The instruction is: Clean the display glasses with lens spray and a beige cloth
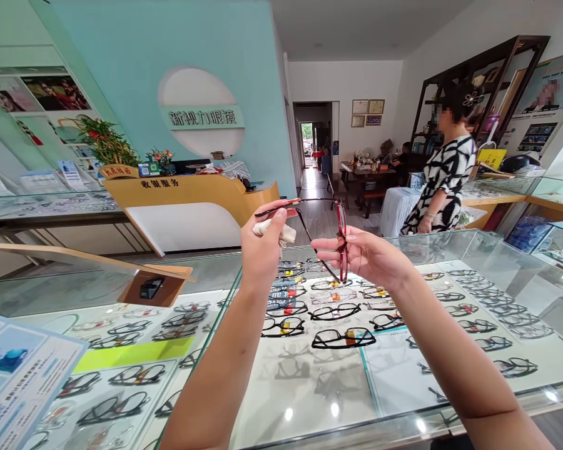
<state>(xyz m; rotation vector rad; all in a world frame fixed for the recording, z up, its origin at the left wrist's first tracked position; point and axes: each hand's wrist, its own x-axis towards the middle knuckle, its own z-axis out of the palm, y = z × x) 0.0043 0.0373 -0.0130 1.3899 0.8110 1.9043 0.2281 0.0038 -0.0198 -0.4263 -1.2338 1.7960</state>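
Observation:
A pair of red-and-black glasses [342,240] is held up over a glass display case [309,406]. My left hand [265,240] is closed round one dark temple arm, with a crumpled white cloth [281,232] pinched under the thumb. My right hand [366,253] grips the red front frame at the bridge between its fingers, and two of its fingers reach leftwards behind the lenses. The second temple arm slants down between both hands. Rows of dark-framed glasses [343,338] lie inside the case beneath.
A mirror with a wooden base [154,286] and a blue leaflet [23,381] stand at the left. Beyond the case are a yellow-topped counter [182,194] and, at right, a standing person [445,169] near a white suitcase [396,209].

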